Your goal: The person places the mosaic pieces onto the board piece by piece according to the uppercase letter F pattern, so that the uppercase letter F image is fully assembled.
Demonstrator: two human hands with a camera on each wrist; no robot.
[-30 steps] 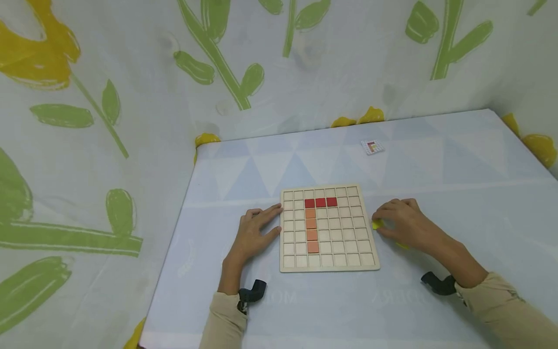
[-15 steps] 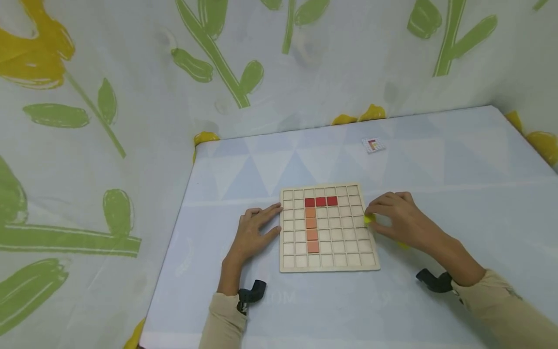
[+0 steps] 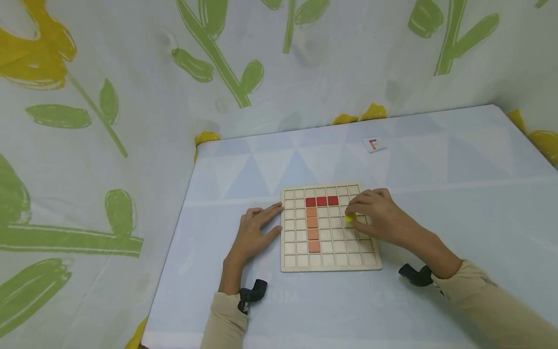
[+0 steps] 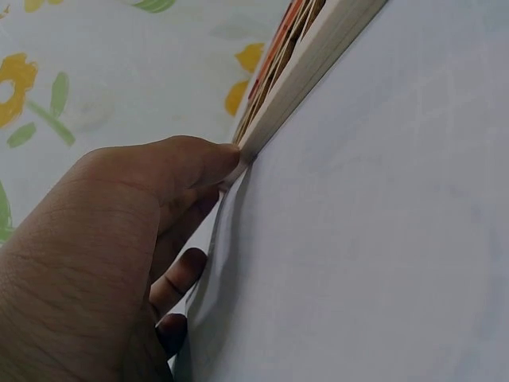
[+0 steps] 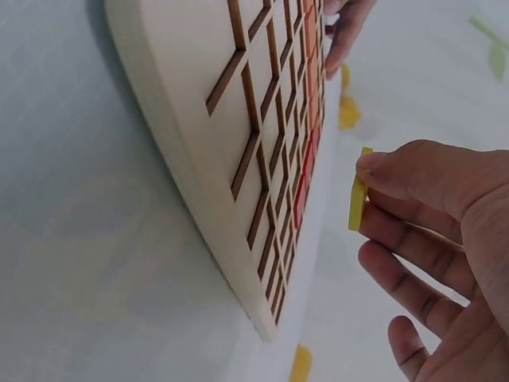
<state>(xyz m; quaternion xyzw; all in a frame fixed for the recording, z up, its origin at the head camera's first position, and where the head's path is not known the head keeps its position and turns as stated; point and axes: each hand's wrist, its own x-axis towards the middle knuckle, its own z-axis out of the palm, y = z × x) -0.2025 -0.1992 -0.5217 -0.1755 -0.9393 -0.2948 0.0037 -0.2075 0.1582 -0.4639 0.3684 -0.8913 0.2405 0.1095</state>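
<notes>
A square wooden grid board (image 3: 335, 260) lies on the table. In its cells sit a row of red tiles (image 3: 321, 201) and a column of orange tiles (image 3: 312, 223) below the leftmost red one. Over the right part of the board, my right hand (image 3: 379, 216) pinches a yellow tile (image 5: 359, 195) between thumb and fingertips; the right wrist view shows it held above the surface. At the board's left edge, my left hand (image 3: 253, 234) touches the side with its thumb and fingertips, its fingers fairly straight.
Farther back on the table (image 3: 244, 194) lies a small card (image 3: 374, 144) printed with a coloured grid pattern. A patterned cloth wall (image 3: 144, 72) rises behind and to the left of the table.
My right hand has carried the yellow tile leftward, from beside the board to above its right-hand cells. The left hand stays at the left edge.
</notes>
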